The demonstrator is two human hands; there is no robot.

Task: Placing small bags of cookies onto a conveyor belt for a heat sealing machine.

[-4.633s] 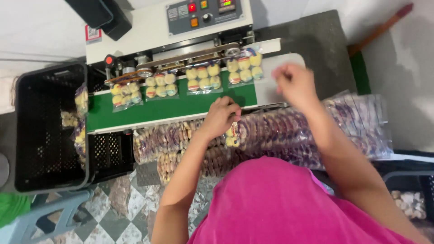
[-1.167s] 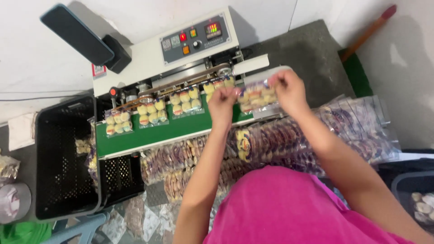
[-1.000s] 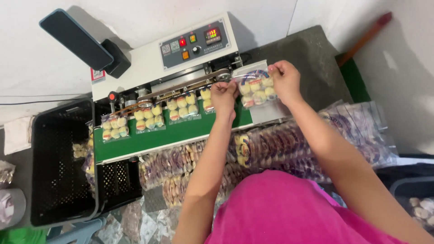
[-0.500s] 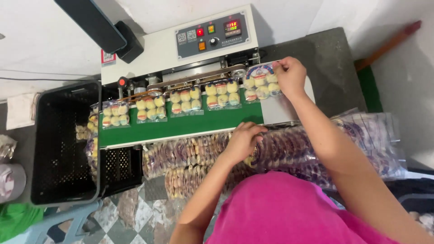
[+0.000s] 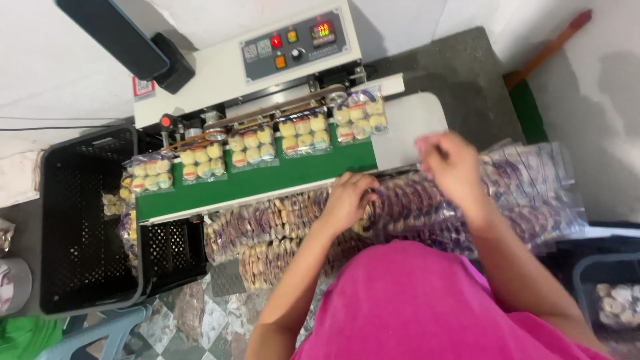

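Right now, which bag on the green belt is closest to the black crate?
The leftmost bag: it overhangs the belt's end at the crate.

4 packs (image 5: 305,135) on the belt (image 5: 267,180) — crate (image 5: 87,220) at its left end.

Four clear cookie packs (image 5: 304,136) on green belt (image 5: 267,179); red-lit display (image 5: 323,29) above.

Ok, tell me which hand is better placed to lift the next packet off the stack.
Probably the left hand: it already rests on the row of packets stacked in front of the green belt. The right hand hovers above them, empty as far as I can see.
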